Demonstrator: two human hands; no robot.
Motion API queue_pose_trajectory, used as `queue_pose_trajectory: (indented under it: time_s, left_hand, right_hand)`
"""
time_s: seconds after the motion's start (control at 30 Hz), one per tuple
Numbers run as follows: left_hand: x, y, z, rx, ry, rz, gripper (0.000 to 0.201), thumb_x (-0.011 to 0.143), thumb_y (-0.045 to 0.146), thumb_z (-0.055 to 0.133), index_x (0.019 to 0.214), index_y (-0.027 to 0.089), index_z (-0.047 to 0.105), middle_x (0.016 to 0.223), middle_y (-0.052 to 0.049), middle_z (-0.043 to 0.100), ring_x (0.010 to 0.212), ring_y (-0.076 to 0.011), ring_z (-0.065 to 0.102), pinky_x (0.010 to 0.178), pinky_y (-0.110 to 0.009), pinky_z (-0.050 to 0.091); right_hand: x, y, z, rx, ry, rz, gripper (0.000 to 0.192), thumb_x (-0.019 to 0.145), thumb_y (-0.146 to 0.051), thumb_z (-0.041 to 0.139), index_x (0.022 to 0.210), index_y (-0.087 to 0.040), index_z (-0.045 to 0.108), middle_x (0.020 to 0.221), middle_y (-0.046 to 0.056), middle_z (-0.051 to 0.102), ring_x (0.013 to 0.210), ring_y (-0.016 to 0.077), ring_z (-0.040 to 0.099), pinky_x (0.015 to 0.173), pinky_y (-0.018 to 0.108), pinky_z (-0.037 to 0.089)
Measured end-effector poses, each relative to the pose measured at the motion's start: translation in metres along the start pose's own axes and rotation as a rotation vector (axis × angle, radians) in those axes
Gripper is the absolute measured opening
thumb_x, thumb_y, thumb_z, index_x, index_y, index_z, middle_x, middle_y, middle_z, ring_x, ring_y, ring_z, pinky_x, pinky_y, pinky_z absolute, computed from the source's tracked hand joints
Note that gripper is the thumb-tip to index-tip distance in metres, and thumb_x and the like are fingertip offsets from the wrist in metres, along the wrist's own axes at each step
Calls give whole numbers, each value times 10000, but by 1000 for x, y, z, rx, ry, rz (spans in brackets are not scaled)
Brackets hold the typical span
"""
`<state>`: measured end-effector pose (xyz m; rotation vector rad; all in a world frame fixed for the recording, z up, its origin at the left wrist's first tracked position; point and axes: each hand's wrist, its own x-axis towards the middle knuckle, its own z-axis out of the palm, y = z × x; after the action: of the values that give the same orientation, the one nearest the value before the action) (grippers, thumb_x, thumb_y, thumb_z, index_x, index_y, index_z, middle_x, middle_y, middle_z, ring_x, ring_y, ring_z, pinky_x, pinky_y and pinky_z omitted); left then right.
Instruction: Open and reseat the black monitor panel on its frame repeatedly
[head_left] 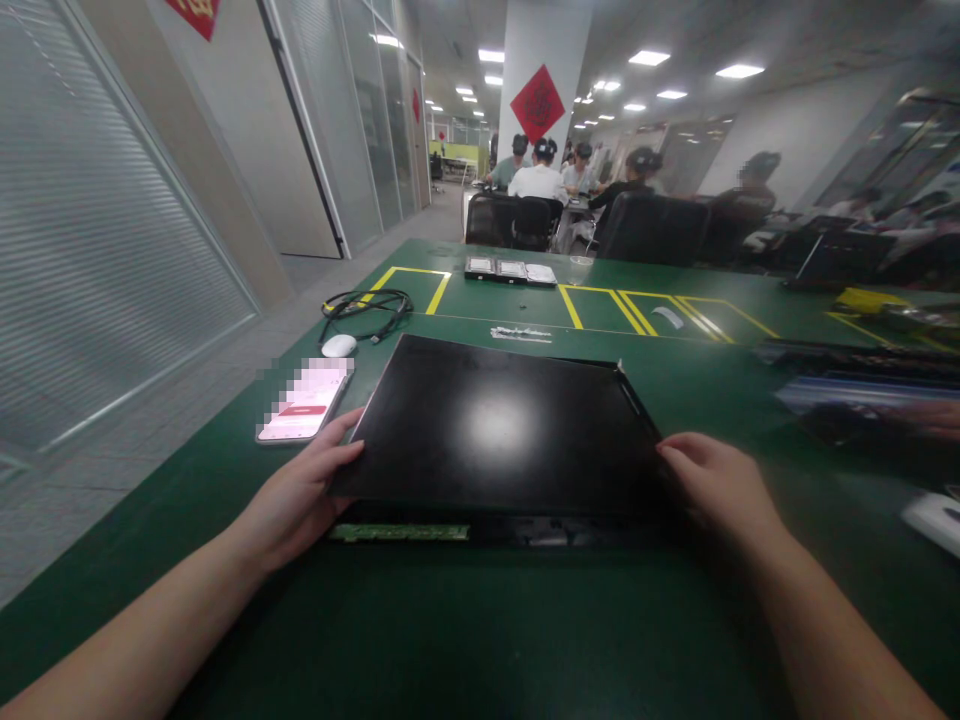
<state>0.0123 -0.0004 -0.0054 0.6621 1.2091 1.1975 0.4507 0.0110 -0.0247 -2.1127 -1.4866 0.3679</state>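
A glossy black display panel [435,420] lies tilted over the green table in front of me, with a ceiling light reflected in its middle. Its left edge is pinched between the thumb and fingers of my left hand [296,490]. At the other side, my right hand [716,485] is closed on the right edge of a dark frame [637,400] around the panel; some of its fingers are hidden. A green circuit board strip [401,533] shows below the panel's near edge, close to my left fingers.
Left of the panel lie a phone [304,400], a white mouse [340,346] and a coiled black cable [375,310]. Several hard drives [511,270] and yellow tape outlines [596,290] are farther back. At right, a person's blurred hand [934,418] is near dark parts.
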Motion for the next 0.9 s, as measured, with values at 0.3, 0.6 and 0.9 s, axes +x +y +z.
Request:
queue_pose_trajectory:
  time_s: [0.3,0.6,0.9]
  left_hand:
    - [3,-2,-3,25,-13,2,501,818,67,654,1269,285,664,1066,-46,777,812,-207,759,631,-268,630]
    - [2,-1,-2,54,-21,6,487,817,85,670,1259,290,663,1086,-44,771,845,-214,756,643,-270,627]
    - [-1,0,0,52,-12,5,496,811,67,653,1257,283,654,1077,-42,769,825,-203,753,639,-269,628]
  right_hand:
    - [-1,-1,-1,-24,24,-25,294,740,-453,562,788,-247,766,766,47,766,736,249,698,672,347,498]
    - [-1,-2,0,-26,19,-35,290,744,-455,566,790,-250,766,761,42,771,704,251,700,620,343,487]
    - [-1,-2,-1,-12,-14,5,315,740,-458,554,828,-238,762,803,54,771,752,260,703,649,349,493]
